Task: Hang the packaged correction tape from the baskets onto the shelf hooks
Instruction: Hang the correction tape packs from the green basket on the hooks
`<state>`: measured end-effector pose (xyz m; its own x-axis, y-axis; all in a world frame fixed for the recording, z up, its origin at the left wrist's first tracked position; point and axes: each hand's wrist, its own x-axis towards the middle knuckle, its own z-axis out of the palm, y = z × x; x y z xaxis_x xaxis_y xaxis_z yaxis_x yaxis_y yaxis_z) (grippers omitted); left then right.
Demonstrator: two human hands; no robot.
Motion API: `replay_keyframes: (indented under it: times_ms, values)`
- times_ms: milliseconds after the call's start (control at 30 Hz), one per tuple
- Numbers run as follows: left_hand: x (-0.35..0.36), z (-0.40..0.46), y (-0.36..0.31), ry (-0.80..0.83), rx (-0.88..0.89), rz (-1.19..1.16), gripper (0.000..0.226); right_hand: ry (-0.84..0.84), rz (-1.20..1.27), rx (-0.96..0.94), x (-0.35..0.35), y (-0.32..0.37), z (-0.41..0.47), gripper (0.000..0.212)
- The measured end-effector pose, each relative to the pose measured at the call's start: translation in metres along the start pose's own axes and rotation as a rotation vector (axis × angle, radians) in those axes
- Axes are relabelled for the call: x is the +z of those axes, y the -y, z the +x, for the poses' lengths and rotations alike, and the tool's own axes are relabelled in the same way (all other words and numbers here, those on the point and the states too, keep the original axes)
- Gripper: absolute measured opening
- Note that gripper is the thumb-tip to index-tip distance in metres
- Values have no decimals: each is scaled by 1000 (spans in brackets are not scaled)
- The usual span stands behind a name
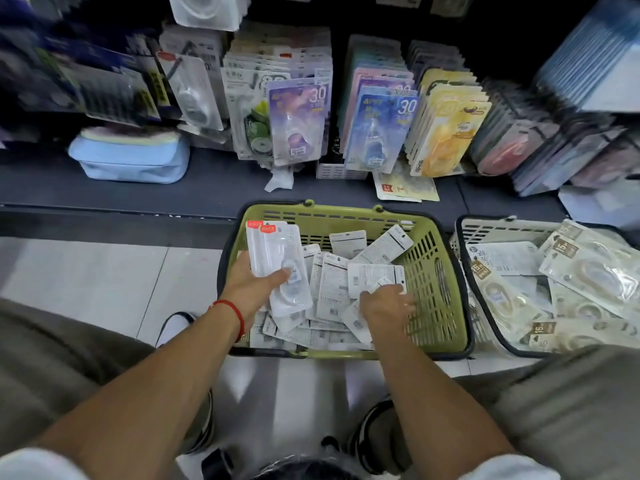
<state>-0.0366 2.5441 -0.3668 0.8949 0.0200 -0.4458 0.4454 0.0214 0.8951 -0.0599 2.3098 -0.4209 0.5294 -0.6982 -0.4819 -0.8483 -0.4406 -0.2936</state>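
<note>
Pale floor tiles (104,282) run beneath us up to a dark shelf base (173,188), and above it rows of carded stationery hang on the shelf hooks: purple packs marked 30 (299,123), blue packs marked 30 (381,129) to their right, then yellow packs (446,136), with darker, blurred packs further right. On the far left of the shelf base sits a light blue pouch (130,157), and a flat yellow-edged card (405,187) lies on the base below the blue packs. Near us on the floor stands a green basket (436,271) filled with packaged correction tape (332,289), most of the packs lying white printed back up. Just to its right stands a white basket (485,230) holding beige packs marked 15 (588,271). Our left hand (251,282), with a red string (232,313) around its wrist, grips a small stack of clear packs with red tabs (273,258) above the left side of the green basket, thumb pressed across the front pack. Our right hand (386,303) reaches down into the pile in the middle of the basket, its fingers curled onto a white pack (375,277); we cannot tell whether it truly pinches the pack or only rests on it. The two hands are apart, both over the green basket.
</note>
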Motion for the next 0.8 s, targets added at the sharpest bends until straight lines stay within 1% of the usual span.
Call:
replay_keyframes:
  times_ms: [33, 67, 133, 200, 267, 300, 367, 433, 500, 600, 700, 767, 800]
  values:
    - [-3, 0, 2, 12, 4, 13, 46, 7, -61, 70, 1, -9, 9, 76]
    - [-5, 1, 3, 18, 2, 31, 49, 49, -93, 74, 2, -15, 16, 72]
    - [-7, 3, 5, 23, -13, 65, 56, 148, -31, 37, 5, -14, 25, 63]
    - [-8, 6, 6, 26, -14, 80, 57, 186, 137, 32, 9, -10, 29, 53]
    - [-7, 8, 5, 27, 7, 109, 53, 196, 298, 53, 13, -7, 28, 39]
    - [-6, 9, 4, 28, 20, 129, 52, 186, 470, 66, 10, -3, 19, 33]
    - [-3, 11, 0, 33, 48, 152, 55, 82, 704, 19, -3, 12, 5, 20]
    - [4, 12, -8, 46, 79, 129, 61, 48, 720, -157, -21, 36, -11, 13]
    - [13, 11, -21, 61, 123, 58, 63, 45, 710, -366, -41, 64, -33, 11]
    - [21, 10, -44, 63, 228, -57, 54, -1, 647, -676, -67, 99, -64, 11]
    - [22, 7, -75, 48, 314, -173, 45, 53, 676, -889, -97, 128, -91, 25]
    - [23, 1, -100, 55, 346, -278, 46, 116, 681, -975, -119, 147, -105, 35]
    - [22, -2, -113, 63, 368, -310, 49, 124, 661, -1012, -130, 156, -109, 36]
